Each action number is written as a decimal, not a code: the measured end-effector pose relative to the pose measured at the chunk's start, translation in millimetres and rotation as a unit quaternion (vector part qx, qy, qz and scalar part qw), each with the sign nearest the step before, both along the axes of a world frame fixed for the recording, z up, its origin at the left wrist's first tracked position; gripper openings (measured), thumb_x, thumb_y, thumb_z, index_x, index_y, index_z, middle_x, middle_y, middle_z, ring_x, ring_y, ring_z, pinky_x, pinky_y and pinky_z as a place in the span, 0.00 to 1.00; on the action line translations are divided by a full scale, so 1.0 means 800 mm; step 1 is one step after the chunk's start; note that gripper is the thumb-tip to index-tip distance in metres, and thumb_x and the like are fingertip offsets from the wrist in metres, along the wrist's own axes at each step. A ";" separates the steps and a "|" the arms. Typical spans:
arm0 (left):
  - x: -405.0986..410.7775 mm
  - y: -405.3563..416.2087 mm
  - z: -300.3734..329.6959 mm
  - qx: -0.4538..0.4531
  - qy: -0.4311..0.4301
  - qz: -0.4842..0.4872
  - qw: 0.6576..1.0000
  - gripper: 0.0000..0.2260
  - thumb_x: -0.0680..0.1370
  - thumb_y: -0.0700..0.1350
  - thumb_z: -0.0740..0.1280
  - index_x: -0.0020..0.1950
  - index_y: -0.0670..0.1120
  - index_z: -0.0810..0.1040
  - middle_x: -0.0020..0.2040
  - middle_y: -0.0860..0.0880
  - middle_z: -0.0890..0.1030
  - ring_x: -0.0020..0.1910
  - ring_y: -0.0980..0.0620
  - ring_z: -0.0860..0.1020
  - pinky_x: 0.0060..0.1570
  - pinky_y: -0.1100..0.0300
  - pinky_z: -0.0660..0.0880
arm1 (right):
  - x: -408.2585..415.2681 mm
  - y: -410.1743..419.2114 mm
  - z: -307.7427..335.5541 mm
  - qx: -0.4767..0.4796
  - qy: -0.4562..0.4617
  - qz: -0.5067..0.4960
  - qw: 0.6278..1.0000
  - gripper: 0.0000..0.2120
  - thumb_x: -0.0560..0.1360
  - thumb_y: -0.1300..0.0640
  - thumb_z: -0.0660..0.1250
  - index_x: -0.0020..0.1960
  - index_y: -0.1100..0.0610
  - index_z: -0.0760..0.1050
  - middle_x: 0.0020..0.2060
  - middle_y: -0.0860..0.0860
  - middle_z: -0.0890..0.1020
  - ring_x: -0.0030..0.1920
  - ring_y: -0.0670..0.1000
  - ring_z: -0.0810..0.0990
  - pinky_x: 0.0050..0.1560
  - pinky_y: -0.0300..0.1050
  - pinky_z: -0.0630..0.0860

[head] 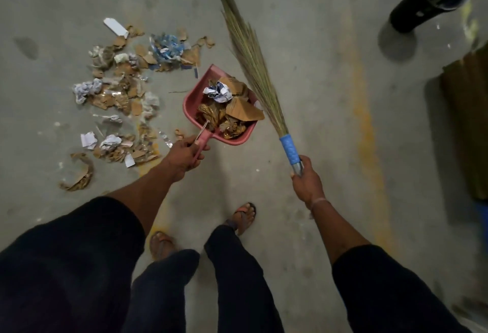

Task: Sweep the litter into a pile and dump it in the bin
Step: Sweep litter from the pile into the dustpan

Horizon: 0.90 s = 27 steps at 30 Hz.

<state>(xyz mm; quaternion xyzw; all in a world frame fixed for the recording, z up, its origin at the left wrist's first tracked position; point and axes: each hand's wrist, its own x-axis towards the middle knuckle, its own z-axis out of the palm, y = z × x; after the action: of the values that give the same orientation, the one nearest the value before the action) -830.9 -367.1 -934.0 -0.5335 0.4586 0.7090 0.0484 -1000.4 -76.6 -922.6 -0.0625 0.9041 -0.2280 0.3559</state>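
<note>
My left hand (184, 157) grips the handle of a pink dustpan (192, 100), held above the floor and filled with crumpled paper, cardboard scraps and brown wrappers. In my right hand (306, 182) is a grass broom (250, 55), gripped by its metal handle just below the blue sleeve, bristles pointing up and away beside the dustpan. A litter pile (124, 94) of cardboard bits, crumpled paper and plastic lies on the concrete floor left of the dustpan. The black bin (425, 2) stands at the top right.
My two sandalled feet (243, 216) stand on the floor below the dustpan. A faded yellow line (364, 121) runs along the floor on the right. A brown object (467, 121) sits at the right edge, with something blue below it.
</note>
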 end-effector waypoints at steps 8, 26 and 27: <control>-0.131 0.036 0.007 0.011 0.009 -0.046 0.999 0.12 0.85 0.40 0.60 0.66 0.49 0.77 0.49 0.45 0.82 0.34 0.54 0.74 0.27 0.66 0.74 | -0.085 0.017 0.020 -0.025 -0.002 -0.109 0.994 0.24 0.76 0.56 0.68 0.70 0.48 0.67 0.50 0.56 0.80 0.47 0.61 0.79 0.48 0.49 0.75; -0.451 -0.048 0.012 -0.012 0.038 -0.211 0.977 0.13 0.84 0.41 0.61 0.68 0.48 0.77 0.50 0.44 0.83 0.37 0.52 0.74 0.35 0.59 0.70 | -0.303 -0.029 0.036 -0.015 0.054 -0.234 0.971 0.18 0.82 0.52 0.62 0.71 0.49 0.68 0.47 0.56 0.80 0.45 0.60 0.78 0.44 0.46 0.69; -0.468 -0.051 0.012 -0.013 0.038 -0.220 0.975 0.13 0.84 0.41 0.61 0.68 0.48 0.77 0.50 0.44 0.82 0.37 0.52 0.74 0.34 0.60 0.70 | -0.315 -0.031 0.036 -0.013 0.058 -0.240 0.969 0.18 0.82 0.52 0.62 0.71 0.50 0.68 0.47 0.56 0.80 0.46 0.60 0.77 0.44 0.47 0.70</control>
<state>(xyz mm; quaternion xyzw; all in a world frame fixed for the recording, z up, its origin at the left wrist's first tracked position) -1205.3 -407.6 -924.4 -0.3924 0.5755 0.6949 0.1790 -1252.2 -101.7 -893.8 0.1388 0.9084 -0.3150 0.2371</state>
